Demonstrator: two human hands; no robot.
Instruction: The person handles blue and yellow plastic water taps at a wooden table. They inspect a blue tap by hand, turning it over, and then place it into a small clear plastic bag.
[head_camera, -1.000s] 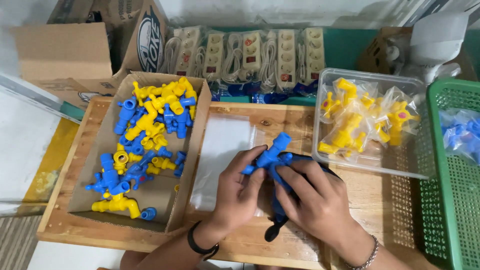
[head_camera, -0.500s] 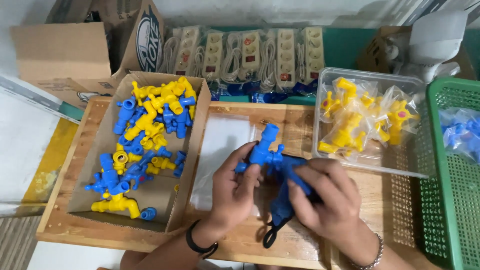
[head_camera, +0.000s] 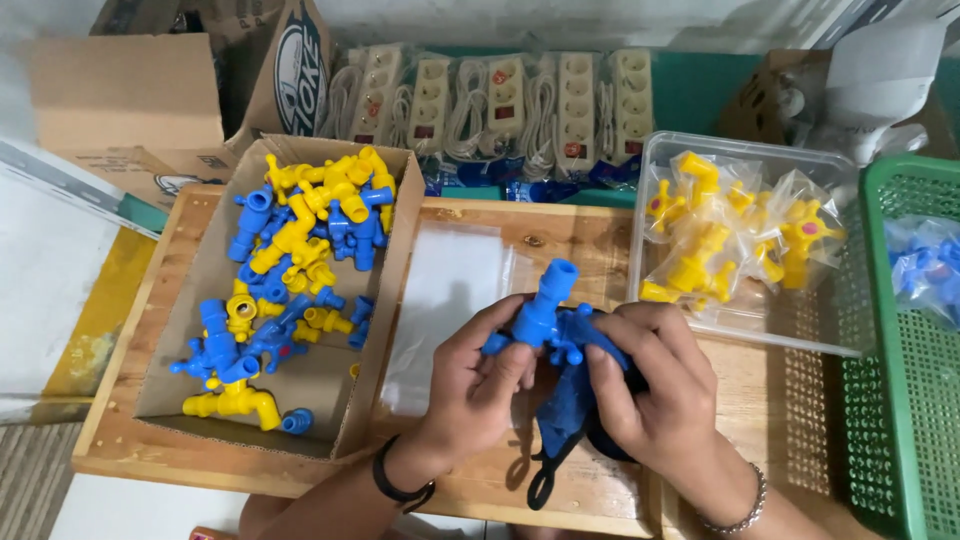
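A blue plastic tap (head_camera: 548, 313) stands nearly upright between both hands over the middle of a wooden board (head_camera: 520, 232). My left hand (head_camera: 475, 385) pinches its left side with thumb and fingers. My right hand (head_camera: 652, 392) holds its right side, fingers curled over the handle part. Under the hands lies a blue and black cloth piece with a strap (head_camera: 556, 440). A clear plastic bag (head_camera: 448, 300) lies flat on the board just left of the hands.
An open cardboard box (head_camera: 170, 360) at left holds several blue and yellow taps (head_camera: 300, 230). A clear tub (head_camera: 800, 325) at right holds bagged yellow taps (head_camera: 720, 235). A green basket (head_camera: 915, 400) with bagged blue taps stands far right. Packaged power strips (head_camera: 500, 100) lie behind.
The blue tap has been turned from lying tilted to standing nearly upright between my hands. Both hands stayed over the middle of the board.
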